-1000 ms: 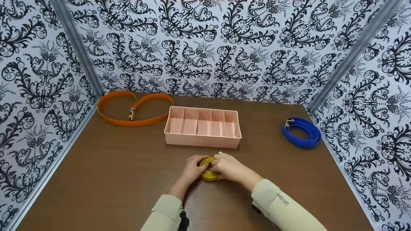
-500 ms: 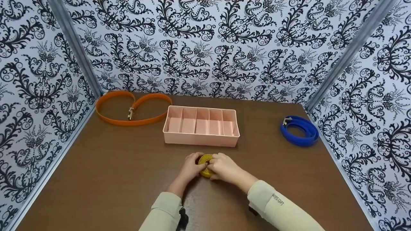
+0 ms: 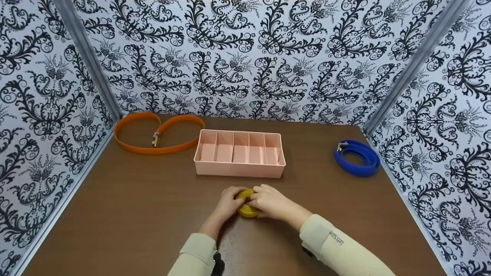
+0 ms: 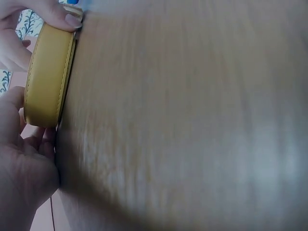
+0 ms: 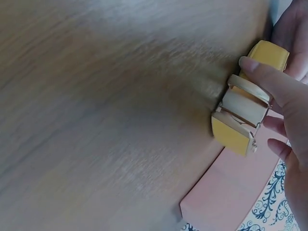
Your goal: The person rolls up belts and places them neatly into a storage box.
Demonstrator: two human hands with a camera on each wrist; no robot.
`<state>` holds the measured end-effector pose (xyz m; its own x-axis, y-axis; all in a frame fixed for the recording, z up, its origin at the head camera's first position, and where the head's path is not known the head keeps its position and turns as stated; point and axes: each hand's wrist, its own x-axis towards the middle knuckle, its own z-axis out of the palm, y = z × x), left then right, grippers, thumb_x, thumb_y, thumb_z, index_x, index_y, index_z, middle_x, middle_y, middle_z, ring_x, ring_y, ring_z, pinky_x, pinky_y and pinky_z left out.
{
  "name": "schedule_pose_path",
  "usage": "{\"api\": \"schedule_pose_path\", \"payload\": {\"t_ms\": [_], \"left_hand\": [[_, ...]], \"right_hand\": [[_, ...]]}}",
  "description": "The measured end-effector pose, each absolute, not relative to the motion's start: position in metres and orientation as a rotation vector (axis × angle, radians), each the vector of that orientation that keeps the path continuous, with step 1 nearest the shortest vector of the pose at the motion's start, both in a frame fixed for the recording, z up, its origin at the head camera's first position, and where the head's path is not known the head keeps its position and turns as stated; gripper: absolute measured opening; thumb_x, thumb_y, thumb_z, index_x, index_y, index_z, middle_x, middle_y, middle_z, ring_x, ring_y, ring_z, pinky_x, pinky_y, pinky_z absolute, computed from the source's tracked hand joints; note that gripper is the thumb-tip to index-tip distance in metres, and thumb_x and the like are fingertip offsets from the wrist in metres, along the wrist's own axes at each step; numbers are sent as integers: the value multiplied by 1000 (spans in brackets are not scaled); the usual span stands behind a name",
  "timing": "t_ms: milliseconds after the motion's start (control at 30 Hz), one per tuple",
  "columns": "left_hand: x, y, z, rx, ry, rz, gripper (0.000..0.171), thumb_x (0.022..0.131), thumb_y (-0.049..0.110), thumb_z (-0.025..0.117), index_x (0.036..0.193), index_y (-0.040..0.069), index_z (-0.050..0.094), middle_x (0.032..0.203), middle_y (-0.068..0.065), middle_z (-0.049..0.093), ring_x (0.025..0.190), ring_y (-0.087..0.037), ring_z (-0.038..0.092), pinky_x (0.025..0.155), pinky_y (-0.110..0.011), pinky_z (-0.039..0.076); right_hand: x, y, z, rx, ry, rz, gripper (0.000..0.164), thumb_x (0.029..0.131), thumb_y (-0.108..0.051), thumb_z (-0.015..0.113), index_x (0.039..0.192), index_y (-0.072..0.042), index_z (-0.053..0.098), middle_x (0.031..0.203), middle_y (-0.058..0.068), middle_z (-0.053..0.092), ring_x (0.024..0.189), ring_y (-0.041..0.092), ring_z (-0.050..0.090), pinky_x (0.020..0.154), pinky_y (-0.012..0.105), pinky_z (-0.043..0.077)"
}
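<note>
Orange belt [image 3: 165, 150]: far left of the bench [image 3: 134, 214], laid in two wide loops, metal clasp [image 3: 155, 139] at the dip between them; visible from the head only.
Left hand [image 3: 226, 205]: forearm slanted up from the lower left, pale left sleeve [image 3: 195, 249] turned back; fingers bent round the left side of the yellow belt [image 3: 248, 212], thumb over its top.
Pink box [image 3: 239, 170]: just beyond both hands, five compartments side by side from the head; reduced to a plain outer wall from the right wrist.
Yellow belt: rolled tight, flat on the bench in front of the box, gripped from both sides. Rings plain from the head; outer band with stitching along both edges from the left wrist; gold buckle [image 5: 244, 105] from the right wrist alone.
Right hand [image 3: 270, 201]: forearm angled inward from the lower right — holding the coil's right side, thumb on the band beside the buckle.
Blue belt [image 3: 358, 170]: well apart at right, loosely coiled, clasp at its upper left.
</note>
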<state>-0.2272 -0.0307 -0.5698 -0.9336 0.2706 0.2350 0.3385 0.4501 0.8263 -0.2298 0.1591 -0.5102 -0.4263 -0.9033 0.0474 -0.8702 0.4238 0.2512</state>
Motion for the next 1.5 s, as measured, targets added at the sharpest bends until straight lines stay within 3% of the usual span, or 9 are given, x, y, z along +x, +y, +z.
{"api": "schedule_pose_path", "payload": {"t_ms": [267,500,667,967,1300,1500], "left_hand": [[-226,-33,-570,-549,-2627,-1531,34,84,5,64,118,-2,66,111,-17,63,106,-35,53,95,-50,39],[-227,-32,-571,-479,-2603,-1568,39,83,10,69,119,-2,64,117,-18,60,111,-37,50,99,-53,34],[-226,-29,-572,-398,-2606,-1604,42,79,9,71,120,5,62,120,-15,58,112,-35,47,97,-51,34],[-227,-31,-572,-433,-2577,-1608,34,78,2,67,111,7,67,115,-12,63,111,-34,50,96,-51,36],[-228,-31,-574,-531,-2552,-1628,29,83,4,67,112,5,68,112,-12,66,107,-34,54,94,-50,38],[-223,-35,-567,-559,-2588,-1639,29,86,8,69,114,3,67,115,-15,64,109,-35,55,95,-51,40]], "right_hand": [[-231,154,-513,1602,-2484,-213,32,67,-43,84,91,-23,75,83,-11,66,82,16,49,70,33,38],[-234,145,-518,1585,-2463,-170,32,64,-46,84,77,-19,72,77,-11,64,81,15,49,72,32,38],[-233,143,-520,1562,-2445,-179,35,65,-47,84,78,-17,73,77,-9,65,82,17,51,72,33,39],[-227,142,-524,1483,-2489,-124,36,66,-47,84,82,-16,73,77,-8,64,82,16,50,72,32,40],[-218,141,-521,1407,-2597,-156,36,68,-51,82,80,-18,72,77,-8,65,81,16,47,70,32,38],[-220,141,-511,1501,-2529,-218,37,68,-53,81,82,-20,75,75,-10,66,81,16,49,73,31,37]]}}
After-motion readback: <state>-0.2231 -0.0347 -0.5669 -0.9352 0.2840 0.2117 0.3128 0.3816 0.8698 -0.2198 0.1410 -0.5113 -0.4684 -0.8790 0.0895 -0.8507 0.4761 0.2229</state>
